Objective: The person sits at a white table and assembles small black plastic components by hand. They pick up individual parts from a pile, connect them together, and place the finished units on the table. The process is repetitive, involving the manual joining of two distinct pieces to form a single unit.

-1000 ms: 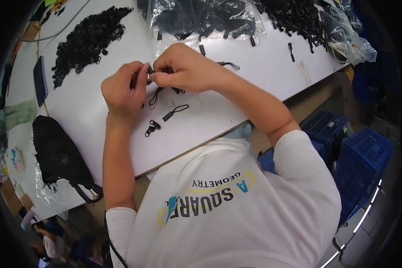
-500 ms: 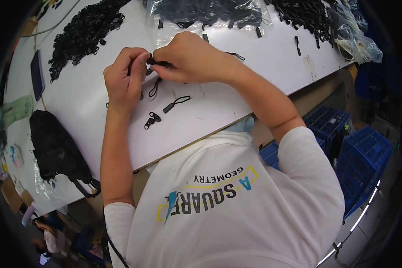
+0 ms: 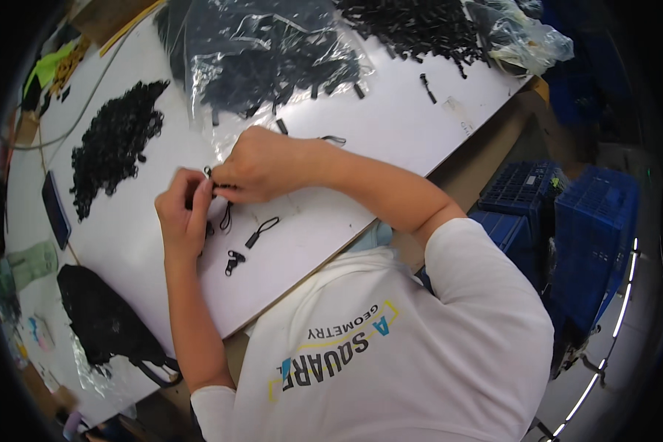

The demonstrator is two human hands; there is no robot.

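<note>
My left hand [image 3: 182, 215] is closed, thumb and fingers pinching a small black zipper part [image 3: 208, 172]. Against it, my right hand [image 3: 261, 166] pinches at the same small part; the fingers hide most of it, so its exact kind does not show. Just below my hands lie a black cord zipper pull [image 3: 262, 231] with a loop and a small pair of black zipper sliders [image 3: 233, 262]. Another cord loop [image 3: 226, 216] shows beneath the right fingers, beside more black bits partly covered by my left hand.
A heap of black zipper sliders [image 3: 114, 147] lies at the left. Clear plastic bag [image 3: 272, 66] of black pulls is at the back, another black pile [image 3: 412, 29] right of it. A phone [image 3: 55, 209], black pouch [image 3: 107, 317] and blue crates [image 3: 593, 236] stand around.
The view has shifted, so the table and hands appear lower and further left. Both hands stay together, pinching the small part; the loose pieces keep their places on the table.
</note>
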